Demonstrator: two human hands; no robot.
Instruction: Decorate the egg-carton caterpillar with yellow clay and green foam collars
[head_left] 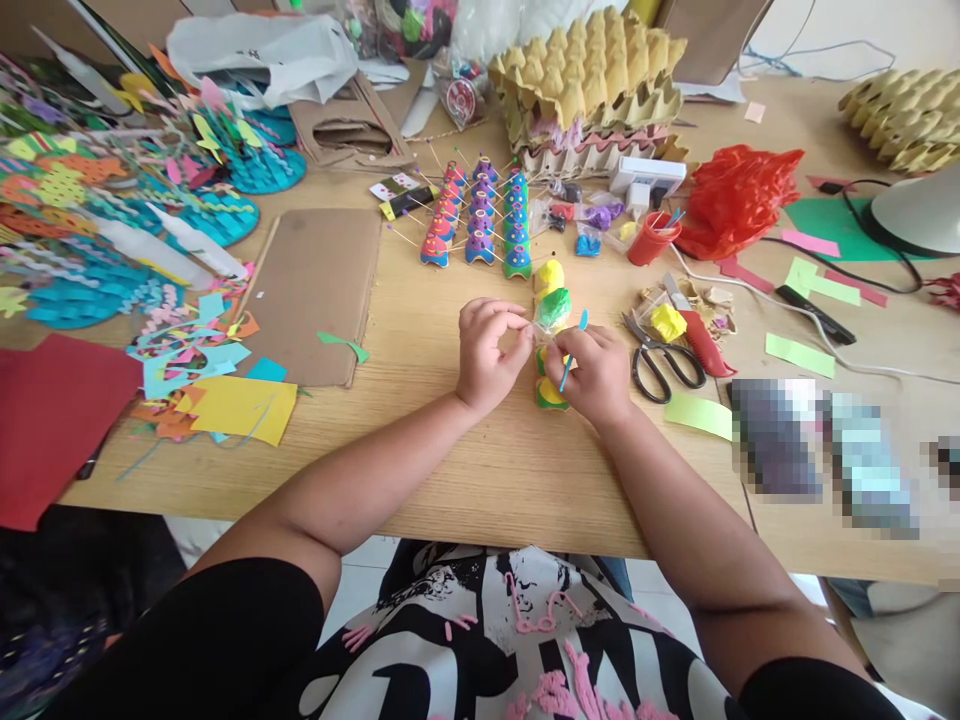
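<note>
Scissors (647, 343), paper scraps (799, 355) and egg trays (589, 70) mark a craft workspace.

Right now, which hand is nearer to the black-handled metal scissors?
Right. The right hand, holding a slim blue tool, is just left of the scissors, not touching them; the left hand is farther left, beyond the right hand.

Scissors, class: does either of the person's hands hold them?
No, the scissors lie on the table, and the right hand holds a blue tool instead.
</note>
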